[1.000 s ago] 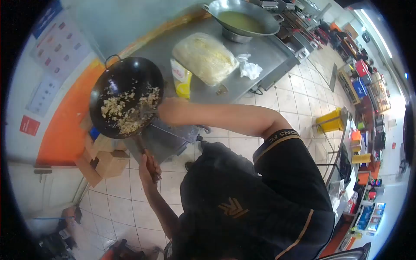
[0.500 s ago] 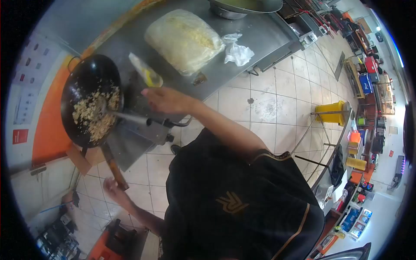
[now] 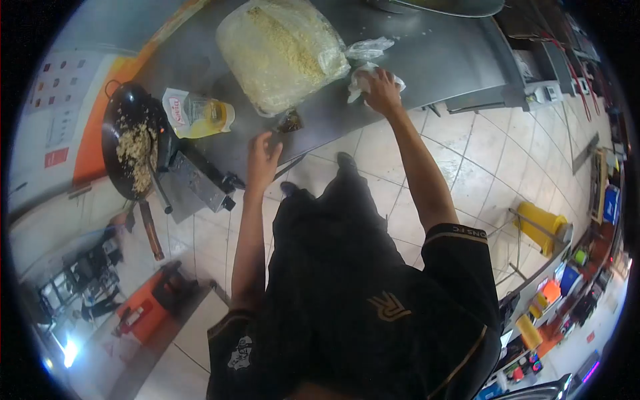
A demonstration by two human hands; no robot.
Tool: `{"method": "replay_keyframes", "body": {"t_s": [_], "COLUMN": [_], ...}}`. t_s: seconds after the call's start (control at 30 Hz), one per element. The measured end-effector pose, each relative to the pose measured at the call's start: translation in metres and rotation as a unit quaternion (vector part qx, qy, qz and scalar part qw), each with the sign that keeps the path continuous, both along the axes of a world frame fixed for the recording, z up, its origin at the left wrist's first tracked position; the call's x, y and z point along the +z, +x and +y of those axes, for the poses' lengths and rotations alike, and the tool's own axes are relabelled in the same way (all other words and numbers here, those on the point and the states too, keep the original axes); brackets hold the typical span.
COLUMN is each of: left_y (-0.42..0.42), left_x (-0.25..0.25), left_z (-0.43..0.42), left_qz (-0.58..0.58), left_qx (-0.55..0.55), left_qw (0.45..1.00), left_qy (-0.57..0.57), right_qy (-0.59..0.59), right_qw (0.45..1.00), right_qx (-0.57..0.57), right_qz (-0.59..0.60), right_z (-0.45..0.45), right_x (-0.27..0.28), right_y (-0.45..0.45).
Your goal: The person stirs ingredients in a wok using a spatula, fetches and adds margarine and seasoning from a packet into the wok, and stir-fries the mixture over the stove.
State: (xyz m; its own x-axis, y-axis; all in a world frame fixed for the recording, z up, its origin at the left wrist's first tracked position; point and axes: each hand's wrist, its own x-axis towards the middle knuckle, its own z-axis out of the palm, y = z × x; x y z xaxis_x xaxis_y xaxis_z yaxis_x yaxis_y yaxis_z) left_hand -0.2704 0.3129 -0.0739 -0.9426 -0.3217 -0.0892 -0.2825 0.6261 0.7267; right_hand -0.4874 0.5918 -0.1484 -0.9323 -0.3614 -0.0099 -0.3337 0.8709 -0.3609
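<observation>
My right hand (image 3: 383, 92) has its fingers closed on a crumpled white sheet (image 3: 357, 87), paper or cloth I cannot tell, on the metal counter. Beside it lies a large clear plastic bag (image 3: 277, 57) of pale yellowish crumbly food. My left hand (image 3: 265, 160) hangs at the counter's front edge, fingers apart and holding nothing. Near its fingertips is a small dark packet (image 3: 289, 123). A pouch of yellow liquid (image 3: 198, 114) lies farther left. Past that, a black wok (image 3: 115, 157) holds browned crumbly food (image 3: 135, 152) and a metal ladle (image 3: 160, 191).
The wok's wooden handle (image 3: 152, 230) sticks out past the counter (image 3: 440, 63). A wide metal pan (image 3: 460, 7) stands at the far right. Tiled floor (image 3: 433, 140) lies below, with a yellow bin (image 3: 541, 227) to the right and an orange machine (image 3: 143, 313) at lower left.
My right hand has moved right from beside the pouch onto the white sheet. My left hand has come from near the wok's handle to the counter's edge. The view has shifted.
</observation>
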Motion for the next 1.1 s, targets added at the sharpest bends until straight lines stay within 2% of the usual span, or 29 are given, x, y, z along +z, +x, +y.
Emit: {"method": "replay_keyframes", "body": {"t_s": [0.1,0.13,0.23,0.3,0.33,0.43,0.53,0.57,0.67,0.7,0.8,0.93,0.97,1.07,1.1], "left_y": [-0.028,-0.035,-0.04,-0.04,-0.042,-0.04,-0.036,-0.031,-0.032,-0.032,-0.031,-0.033,-0.035,-0.037,-0.033], "left_x": [-0.075,-0.084,-0.107,-0.118,-0.122,-0.108,-0.096,-0.11,-0.086,-0.076,-0.062,-0.084,-0.092,-0.094,-0.089], "left_z": [-0.014,-0.015,-0.011,-0.012,-0.014,-0.009,-0.004,-0.01,-0.002,0.002,0.011,0.006,0.004,0.012,0.011], "left_qz": [0.021,0.028,0.028,-0.013,-0.033,-0.037,-0.061,-0.015,-0.11,-0.105,-0.093,-0.078,-0.074,-0.03,-0.041], "left_qx": [0.03,0.033,0.037,0.073,0.088,0.057,0.098,0.082,0.137,0.134,0.134,0.164,0.173,0.184,0.174], "left_qw": [0.991,0.983,0.975,0.993,0.995,0.996,0.993,0.996,0.968,0.962,0.935,0.893,0.887,0.86,0.877], "left_qy": [-0.128,-0.178,-0.219,-0.094,-0.029,-0.058,-0.008,-0.012,0.181,0.213,0.314,0.411,0.422,0.476,0.446], "right_qy": [-0.081,-0.109,-0.163,-0.163,-0.203,-0.298,-0.314,-0.29,-0.277,-0.344,-0.334,-0.269,-0.292,-0.248,-0.21], "right_qw": [0.996,0.993,0.986,0.986,0.979,0.954,0.948,0.955,0.96,0.938,0.935,0.946,0.937,0.95,0.965], "right_qx": [0.032,0.035,0.039,0.042,0.022,-0.032,-0.044,-0.047,-0.031,0.016,-0.064,-0.146,-0.163,-0.178,-0.157], "right_qz": [0.015,0.005,-0.008,0.006,-0.007,-0.015,0.031,0.043,0.008,0.037,-0.099,0.106,0.106,-0.058,0.026], "right_z": [0.008,0.01,0.015,0.017,0.019,0.024,0.016,0.013,0.0,-0.003,-0.015,-0.01,-0.008,0.011,0.012], "right_x": [0.013,0.018,0.019,0.007,0.002,0.0,0.006,0.0,-0.01,0.004,0.018,0.044,0.05,0.018,0.017], "right_y": [-0.004,-0.002,0.001,0.005,0.004,-0.002,0.0,0.003,0.016,0.019,0.036,0.074,0.081,0.057,0.043]}}
